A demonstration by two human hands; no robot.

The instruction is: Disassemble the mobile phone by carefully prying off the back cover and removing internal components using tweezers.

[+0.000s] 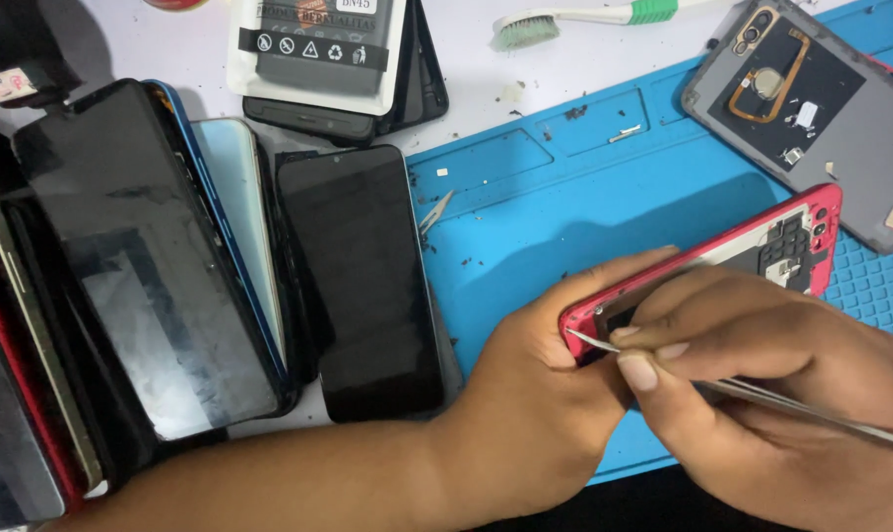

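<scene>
Already the red phone (pixel 722 258) lies opened, its grey back cover (pixel 811 108) off by the bench's far edge. Our left hand (pixel 535 394) clasps the frame; right hand (pixel 761 394) fingers pinch tweezers (pixel 761 394) into its lower end; reassembly is not begun.

1 red phone (pixel 761 251), 1 grey back cover (pixel 821 108), 1 tweezers (pixel 761 394), 1 toothbrush (pixel 584 20), 1 blue mat (pixel 584 197).

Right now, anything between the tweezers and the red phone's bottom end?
Nothing visible. The right hand holds the tweezers with the tip already at the red phone near its lower end, while the left hand grips that end.
</scene>
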